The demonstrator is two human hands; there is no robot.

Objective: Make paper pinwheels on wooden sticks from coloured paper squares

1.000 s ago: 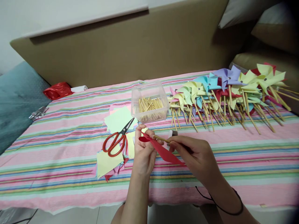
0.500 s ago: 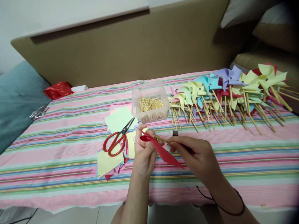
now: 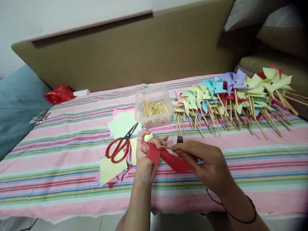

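A red paper piece, partly folded, lies against my left hand, whose fingers are bent around it near its centre. My right hand pinches a thin wooden stick between thumb and fingers. The stick points left, and its far end meets the left fingertips and the red paper. How stick and paper join is hidden by the fingers. Just behind the hands sits a small white and dark block. Red-handled scissors rest on paper sheets left of my left hand.
A clear plastic box of short wooden sticks stands behind the hands. Many finished paper pinwheels lie at right. Paper squares are stacked at left on the striped cloth. A red plastic bag lies far left.
The red paper has turned, so more of its flat face shows, with a flap now hanging over my left palm. My left fingers have spread somewhat. The stick now lies more level.
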